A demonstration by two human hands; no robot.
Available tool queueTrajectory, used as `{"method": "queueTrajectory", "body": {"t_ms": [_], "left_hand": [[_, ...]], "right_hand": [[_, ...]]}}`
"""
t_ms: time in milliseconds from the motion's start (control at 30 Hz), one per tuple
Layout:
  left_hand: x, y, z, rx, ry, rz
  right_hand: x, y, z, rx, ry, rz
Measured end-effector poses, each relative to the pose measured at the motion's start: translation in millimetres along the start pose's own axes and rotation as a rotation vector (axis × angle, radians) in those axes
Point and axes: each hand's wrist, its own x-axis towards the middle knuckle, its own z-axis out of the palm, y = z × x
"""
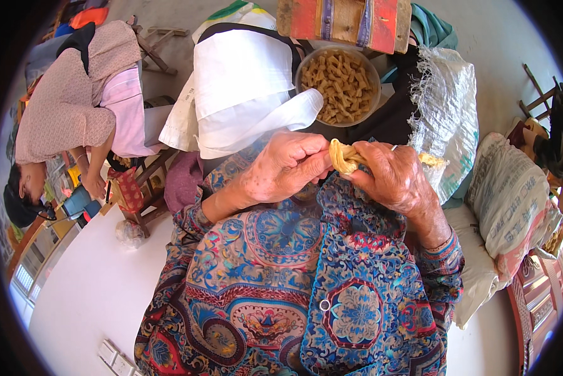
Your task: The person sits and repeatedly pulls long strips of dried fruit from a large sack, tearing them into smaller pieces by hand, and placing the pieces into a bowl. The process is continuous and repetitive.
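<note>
In front of my chest, a yellow twisted strip (343, 158), perhaps tofu skin, is bent into a loop. My right hand (397, 172) is wrapped round it, and a yellow end sticks out past the knuckles. My left hand (289, 166) is closed in a pinch at the loop's left side, its fingertips partly hidden. Just beyond my hands stands a round bowl (377, 103) with many short tan knotted pieces (335, 84) in it. White cloth (244, 88) lies to the left of the bowl, over a lap.
A red wooden stool (385, 25) stands behind the bowl. A woven plastic sack (451, 113) drapes at its right, and stuffed sacks (507, 194) are stacked farther right. On the left another person (68, 119) bends over a wooden bench (150, 182).
</note>
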Motion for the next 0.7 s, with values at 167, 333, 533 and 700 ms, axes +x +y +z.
{"method": "queueTrajectory", "body": {"t_ms": [167,333,533,700], "left_hand": [[-2,-4,-10,0.073,-0.082,0.129],[-8,-7,-22,0.123,-0.085,0.152],[-17,-6,-33,0.104,-0.146,0.057],[-14,-9,-33,-0.034,-0.175,-0.139]], "right_hand": [[0,-3,-8,0.067,-0.062,0.024],[-3,-2,-15,0.089,-0.032,0.045],[-6,-2,-26,0.225,-0.016,0.106],[-5,-1,-27,0.432,-0.138,0.297]]}}
